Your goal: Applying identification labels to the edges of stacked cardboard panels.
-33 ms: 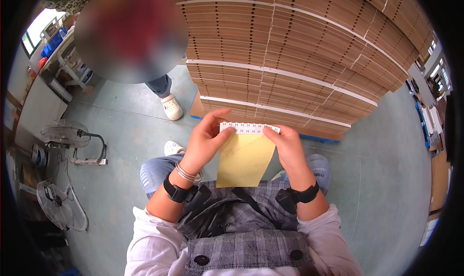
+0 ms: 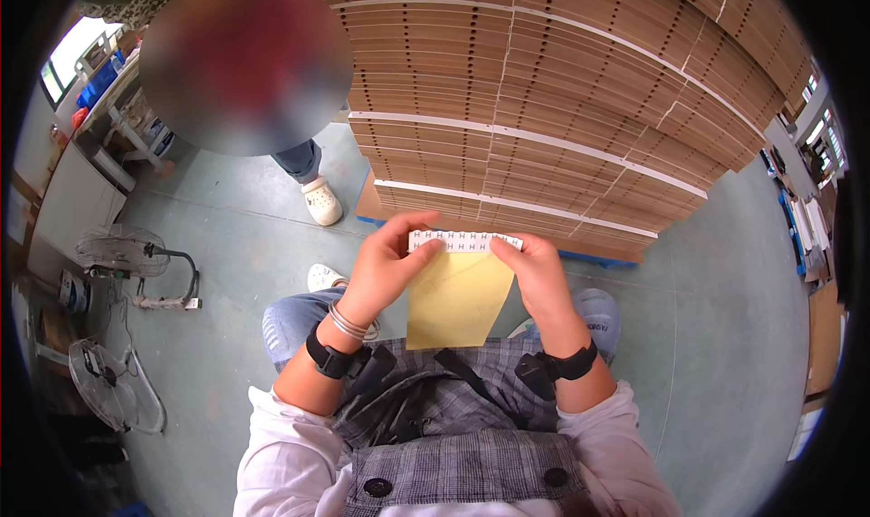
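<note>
Between my two hands hangs a sticker sheet (image 2: 459,299). Its long lower part is plain yellow paper, and along its upper edge runs a white strip (image 2: 465,242) printed with rows of small dark marks. My left hand (image 2: 399,256) pinches the strip's left end, thumb in front, with one finger stretched past the top edge. At the strip's right end my right hand (image 2: 535,268) grips with its thumb across the front; its other fingers are mostly hidden behind. The sheet's lower edge hangs over my grey checked apron (image 2: 471,467).
Ahead stands a tall strapped stack of flat brown cardboard (image 2: 562,91) on a blue-edged pallet (image 2: 598,260). Another person stands at the upper left, a pale clog (image 2: 322,202) on one foot. Two fans (image 2: 101,386) rest on the left. Boards (image 2: 823,336) lean at the far right.
The sheet's top strip has shifted very slightly left and down with my hands. Both hands keep the same hold.
</note>
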The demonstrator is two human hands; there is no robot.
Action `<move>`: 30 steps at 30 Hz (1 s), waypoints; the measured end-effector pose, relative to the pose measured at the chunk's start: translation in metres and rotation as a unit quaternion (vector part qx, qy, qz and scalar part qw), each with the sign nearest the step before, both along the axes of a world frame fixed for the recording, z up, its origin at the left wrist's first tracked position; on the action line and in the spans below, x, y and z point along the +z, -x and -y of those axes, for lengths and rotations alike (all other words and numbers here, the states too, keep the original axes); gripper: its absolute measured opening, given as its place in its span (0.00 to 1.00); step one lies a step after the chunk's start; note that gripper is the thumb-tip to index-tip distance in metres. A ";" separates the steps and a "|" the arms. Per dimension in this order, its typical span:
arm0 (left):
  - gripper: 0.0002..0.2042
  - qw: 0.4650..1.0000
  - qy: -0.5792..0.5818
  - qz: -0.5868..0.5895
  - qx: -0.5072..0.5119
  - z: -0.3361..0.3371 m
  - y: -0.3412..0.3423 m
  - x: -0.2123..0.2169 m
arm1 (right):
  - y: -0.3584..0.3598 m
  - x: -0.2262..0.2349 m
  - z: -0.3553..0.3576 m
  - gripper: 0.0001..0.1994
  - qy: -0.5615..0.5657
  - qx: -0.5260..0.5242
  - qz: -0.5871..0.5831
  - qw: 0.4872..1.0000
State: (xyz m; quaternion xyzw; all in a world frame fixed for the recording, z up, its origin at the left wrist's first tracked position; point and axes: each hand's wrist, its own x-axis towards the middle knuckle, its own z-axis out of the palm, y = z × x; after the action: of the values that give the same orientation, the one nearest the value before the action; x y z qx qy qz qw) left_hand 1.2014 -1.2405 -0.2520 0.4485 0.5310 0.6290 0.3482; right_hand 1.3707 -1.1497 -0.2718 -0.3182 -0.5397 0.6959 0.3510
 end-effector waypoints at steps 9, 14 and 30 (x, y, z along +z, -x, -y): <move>0.07 0.997 0.053 -0.037 -0.050 0.001 0.010 0.001 | 0.003 0.021 0.004 0.09 -0.058 0.072 -0.013 0.996; 0.08 0.993 0.069 -0.055 -0.079 0.001 0.013 0.007 | 0.001 0.027 -0.002 0.10 -0.106 0.118 0.036 0.987; 0.11 0.985 0.094 -0.009 -0.144 0.004 0.012 0.016 | 0.000 0.031 -0.007 0.11 -0.151 0.173 0.059 0.971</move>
State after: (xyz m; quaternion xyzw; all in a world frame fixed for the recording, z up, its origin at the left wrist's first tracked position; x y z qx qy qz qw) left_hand 1.1898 -1.2448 -0.2363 0.4910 0.5205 0.5161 0.4707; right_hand 1.3707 -1.1423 -0.2413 -0.2033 -0.7053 0.6364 0.2371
